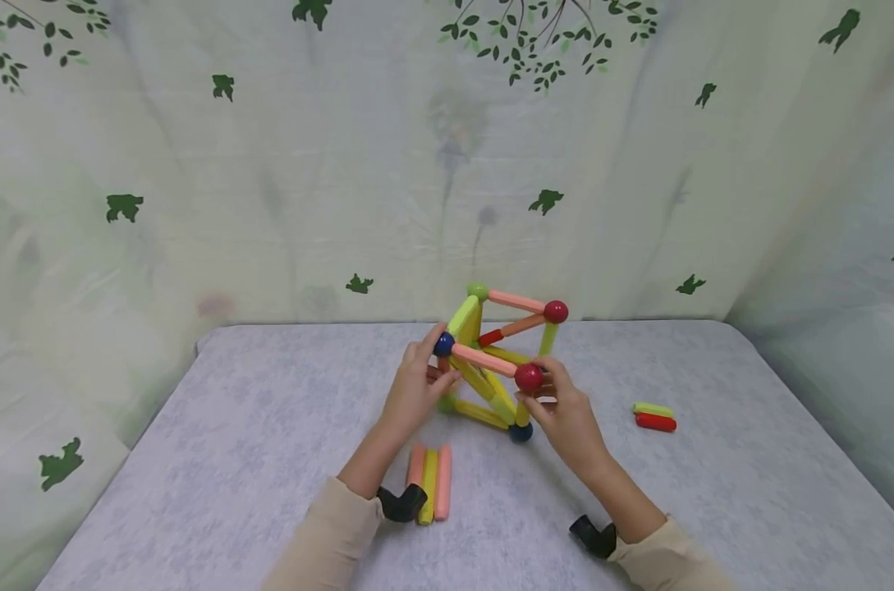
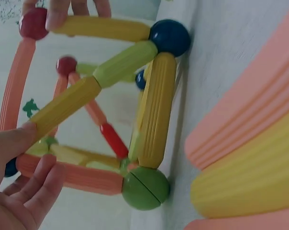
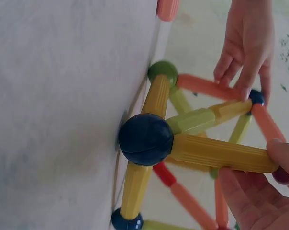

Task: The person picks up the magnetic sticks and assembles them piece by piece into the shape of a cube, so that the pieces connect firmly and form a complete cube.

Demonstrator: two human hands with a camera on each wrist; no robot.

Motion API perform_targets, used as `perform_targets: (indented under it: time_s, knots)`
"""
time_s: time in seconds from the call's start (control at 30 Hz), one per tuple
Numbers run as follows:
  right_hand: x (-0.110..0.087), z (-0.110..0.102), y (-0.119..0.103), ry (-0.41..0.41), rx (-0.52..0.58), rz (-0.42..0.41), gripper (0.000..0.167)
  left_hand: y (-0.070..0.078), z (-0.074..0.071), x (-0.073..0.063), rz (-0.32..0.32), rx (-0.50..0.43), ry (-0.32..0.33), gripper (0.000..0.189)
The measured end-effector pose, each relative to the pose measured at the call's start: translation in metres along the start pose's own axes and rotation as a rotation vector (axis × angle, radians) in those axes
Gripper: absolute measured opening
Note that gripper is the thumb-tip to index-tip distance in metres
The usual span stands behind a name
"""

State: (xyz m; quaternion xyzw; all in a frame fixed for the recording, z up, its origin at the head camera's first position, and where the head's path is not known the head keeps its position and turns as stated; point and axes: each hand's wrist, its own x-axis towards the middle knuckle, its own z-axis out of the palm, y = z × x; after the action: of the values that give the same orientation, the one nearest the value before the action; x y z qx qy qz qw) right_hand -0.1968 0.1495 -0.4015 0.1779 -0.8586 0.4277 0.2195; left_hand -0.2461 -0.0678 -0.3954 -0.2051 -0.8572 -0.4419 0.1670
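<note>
A box-like frame of toy building sticks and balls stands on the table between both hands. My left hand holds its upper left corner at the dark blue ball, with fingertips on the upright pink stick below. On the right, thumb and fingers of my right hand pinch the upright yellow stick just under the red ball. A pink stick spans these two top corners. Diagonal yellow and lime sticks cross the near face down to a lower blue ball.
Two pink sticks and a yellow stick lie side by side near my left forearm. To the right lie a lime stick and a red stick. A leaf-printed curtain hangs behind the table.
</note>
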Motion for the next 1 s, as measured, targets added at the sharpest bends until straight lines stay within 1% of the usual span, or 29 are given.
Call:
perform_targets:
  time_s: [0.07,0.23,0.33,0.4,0.47,0.53,0.57,0.63,0.67,0.7,0.73,0.77,0.8,0.83,0.9,1.0]
  knots:
    - [-0.001,0.004,-0.004,0.003,0.015,-0.011,0.055,-0.004,-0.002,0.005,-0.002,-0.022,-0.019,0.070]
    - [-0.002,0.016,-0.014,0.016,0.050,-0.025,0.057,-0.012,-0.006,0.017,-0.031,-0.080,-0.071,0.072]
    - [-0.002,0.022,-0.019,0.006,0.062,-0.009,0.057,-0.016,-0.006,0.023,-0.053,-0.110,-0.106,0.074]
    - [-0.001,0.023,-0.021,-0.010,0.061,-0.002,0.057,-0.018,-0.005,0.026,-0.067,-0.122,-0.125,0.075]
    - [0.000,0.021,-0.020,-0.017,0.039,-0.025,0.058,-0.019,-0.004,0.027,-0.081,-0.118,-0.129,0.076]
    - [0.001,0.014,-0.017,0.002,0.009,-0.080,0.058,-0.018,-0.004,0.025,-0.098,-0.117,-0.109,0.073]
    - [0.003,0.009,-0.014,0.025,0.000,-0.113,0.056,-0.017,-0.004,0.024,-0.109,-0.122,-0.085,0.070]
    - [0.006,-0.002,-0.007,0.102,-0.040,-0.183,0.052,-0.013,-0.003,0.019,-0.131,-0.140,-0.007,0.062]
    - [0.009,-0.007,-0.003,0.148,-0.055,-0.207,0.049,-0.010,-0.002,0.016,-0.137,-0.157,0.041,0.058]
    - [0.011,-0.013,0.001,0.192,-0.072,-0.214,0.047,-0.007,-0.001,0.013,-0.136,-0.177,0.089,0.053]
    - [0.013,-0.018,0.005,0.232,-0.090,-0.211,0.046,-0.004,0.000,0.010,-0.127,-0.194,0.132,0.050]
    - [0.016,-0.022,0.009,0.258,-0.102,-0.192,0.045,0.000,0.002,0.006,-0.110,-0.210,0.162,0.047]
    - [0.017,-0.026,0.014,0.274,-0.121,-0.159,0.046,0.005,0.004,0.003,-0.078,-0.221,0.178,0.044]
    - [0.019,-0.029,0.017,0.272,-0.133,-0.117,0.049,0.010,0.005,-0.001,-0.040,-0.228,0.179,0.043]
    - [0.021,-0.032,0.024,0.228,-0.146,-0.027,0.053,0.019,0.009,-0.008,0.052,-0.209,0.142,0.043]
    - [0.022,-0.033,0.033,0.142,-0.136,0.069,0.058,0.031,0.014,-0.014,0.208,-0.141,0.048,0.044]
